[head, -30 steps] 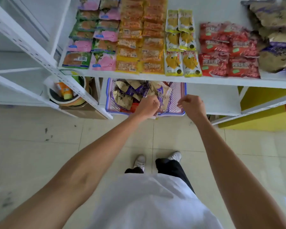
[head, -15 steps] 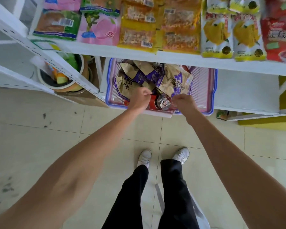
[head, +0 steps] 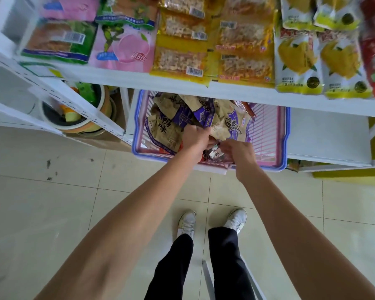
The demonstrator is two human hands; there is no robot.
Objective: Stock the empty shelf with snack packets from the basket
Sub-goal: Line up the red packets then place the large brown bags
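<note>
The left hand (head: 196,141) is gripping brown packets (head: 227,126) in the basket (head: 284,135), the right hand (head: 239,151) is pinching a small packet (head: 214,154); both should be lifting slowly, avoiding snags

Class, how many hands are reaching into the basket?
2, both inside the basket: the left hand grips a brown packet; the right hand, beside it, pinches a small packet.

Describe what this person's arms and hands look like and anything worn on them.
The left forearm and right forearm are bare, with no sleeves in view. The left hand and right hand wear no gloves; no watch, bracelet or ring is visible.
</note>
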